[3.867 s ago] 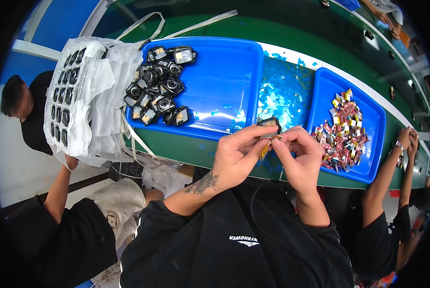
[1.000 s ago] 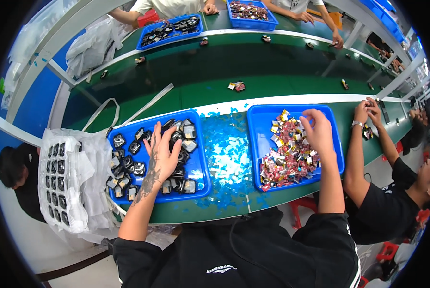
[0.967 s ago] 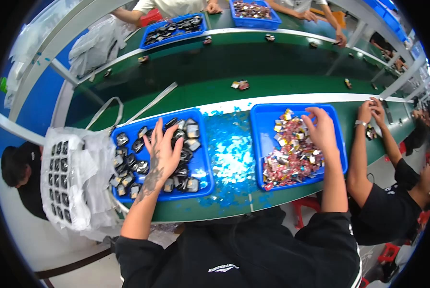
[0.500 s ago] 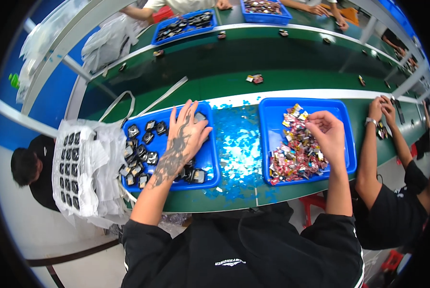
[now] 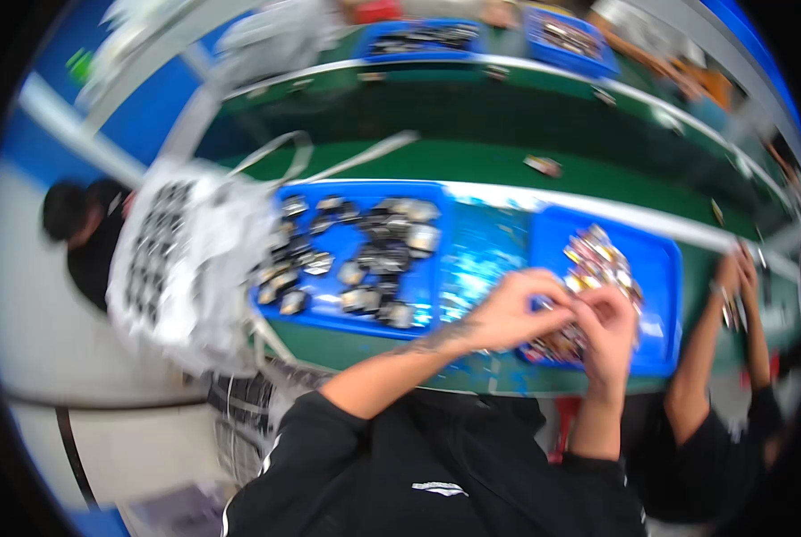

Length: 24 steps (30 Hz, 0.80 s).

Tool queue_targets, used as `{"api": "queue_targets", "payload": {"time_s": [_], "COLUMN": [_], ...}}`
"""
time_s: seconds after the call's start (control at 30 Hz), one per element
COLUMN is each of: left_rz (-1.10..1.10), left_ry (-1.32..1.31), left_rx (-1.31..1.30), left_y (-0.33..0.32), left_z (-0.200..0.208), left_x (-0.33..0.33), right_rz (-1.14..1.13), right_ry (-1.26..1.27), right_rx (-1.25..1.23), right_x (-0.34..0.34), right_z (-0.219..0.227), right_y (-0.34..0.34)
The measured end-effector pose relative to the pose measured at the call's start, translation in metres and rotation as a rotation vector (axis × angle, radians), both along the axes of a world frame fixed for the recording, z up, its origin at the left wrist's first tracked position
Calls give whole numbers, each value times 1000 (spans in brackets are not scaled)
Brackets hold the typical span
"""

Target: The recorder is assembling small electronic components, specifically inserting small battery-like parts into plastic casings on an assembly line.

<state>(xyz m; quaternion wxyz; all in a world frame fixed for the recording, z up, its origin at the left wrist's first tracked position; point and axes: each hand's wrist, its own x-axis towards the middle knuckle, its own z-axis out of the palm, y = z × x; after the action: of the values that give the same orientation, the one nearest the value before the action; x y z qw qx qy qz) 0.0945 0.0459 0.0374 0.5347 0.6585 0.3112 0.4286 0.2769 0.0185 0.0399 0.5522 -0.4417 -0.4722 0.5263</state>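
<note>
My left hand (image 5: 528, 309) and my right hand (image 5: 608, 329) meet over the near part of the right blue tray (image 5: 660, 345). Their thumbs and fingertips are pinched together and touch or nearly touch. Whatever is between them is too small and blurred to make out. Under and behind the hands lies a heap of small red, white and yellowish pieces (image 5: 597, 253), partly covered by the hands. To the left, a second blue tray (image 5: 336, 243) holds many small black parts (image 5: 384, 251) with silvery or pale faces; neither hand touches it.
Blue shiny film scraps (image 5: 472, 268) litter the bench between the trays. White moulded trays in plastic wrap (image 5: 186, 286) are stacked at the left. A green belt (image 5: 472, 159) runs beyond, carrying a few small parts. A co-worker's hands (image 5: 736, 273) are at the right.
My left hand has left the left tray and come across to my right hand. The right hand has drawn nearer to my body. The whole view has shifted and blurred.
</note>
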Motion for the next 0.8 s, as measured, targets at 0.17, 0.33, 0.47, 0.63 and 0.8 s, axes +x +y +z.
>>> {"api": "queue_targets", "payload": {"time_s": [0.17,0.33,0.47,0.63,0.8], "left_rz": [142,309,471,679,709], "left_ry": [-166,-302,-137,-378,-371], "left_rx": [9,52,-102,-249,-206], "left_y": [-1,1,-27,-60,-63], "left_z": [-31,-26,10,16,-9], "left_x": [41,49,-51,-107,-106], "right_rz": [-98,-96,235,312,372], "right_ry": [66,-615,-914,-1080,-1222], "right_rx": [95,385,330,477,437], "right_x": [20,20,13,-25,-27], "right_z": [-35,-1,-26,21,22], "right_y": [-6,-21,6,10,2]}}
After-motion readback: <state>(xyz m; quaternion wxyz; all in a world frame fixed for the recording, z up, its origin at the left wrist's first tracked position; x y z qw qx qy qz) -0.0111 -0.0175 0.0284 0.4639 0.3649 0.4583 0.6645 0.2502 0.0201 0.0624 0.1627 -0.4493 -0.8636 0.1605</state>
